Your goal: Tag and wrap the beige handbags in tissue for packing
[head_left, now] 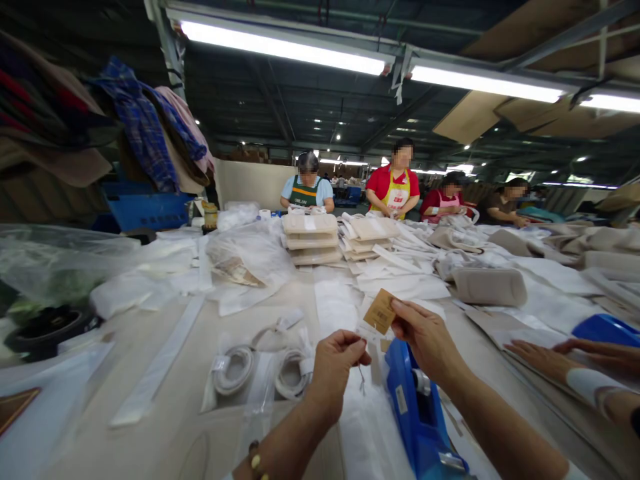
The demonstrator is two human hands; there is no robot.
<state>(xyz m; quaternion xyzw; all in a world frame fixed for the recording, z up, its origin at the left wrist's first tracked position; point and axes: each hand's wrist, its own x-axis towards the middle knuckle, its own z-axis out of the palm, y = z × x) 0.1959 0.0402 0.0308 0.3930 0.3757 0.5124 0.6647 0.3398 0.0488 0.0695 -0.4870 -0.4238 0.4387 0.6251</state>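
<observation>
Coils (246,365) lie beside the left hand (331,373) pinching cord (361,379), a dispenser (411,417) near the right hand (429,339) pinching a tag (380,311).

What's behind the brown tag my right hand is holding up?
White material shows beyond the brown tag; the tag and right hand hide whatever lies directly behind them.

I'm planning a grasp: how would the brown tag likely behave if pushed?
The tag looks thin and small, so it is probably light. It juts out flat from the right hand, suggesting fairly stiff card. Pinched near one edge, it might pivot.
</observation>
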